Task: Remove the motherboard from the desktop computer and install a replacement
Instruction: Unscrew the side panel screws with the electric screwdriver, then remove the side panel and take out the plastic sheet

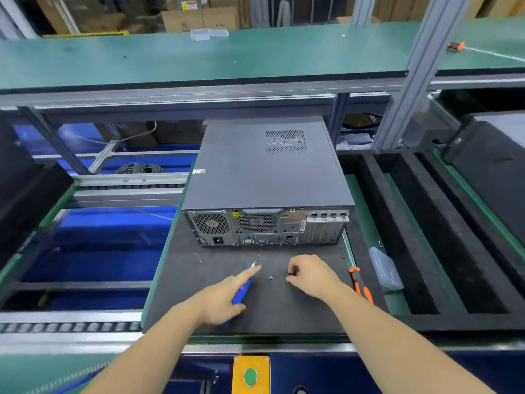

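Observation:
A dark grey desktop computer (264, 172) lies on its side on a black foam mat (181, 280), cover closed, rear ports and fans facing me. My left hand (224, 297) lies over a blue-handled screwdriver (243, 288), index finger stretched along its shaft, tip pointing at the case. My right hand (309, 275) hovers just right of it, fingers curled around a small dark piece I cannot identify. A small loose screw (271, 278) rests on the mat between both hands.
Orange-handled pliers (360, 282) and a clear plastic box (385, 270) lie at the mat's right edge. Black foam trays (426, 223) sit to the right. A yellow box with a green button (250, 375) is at the bench front. A green shelf (199, 61) runs overhead.

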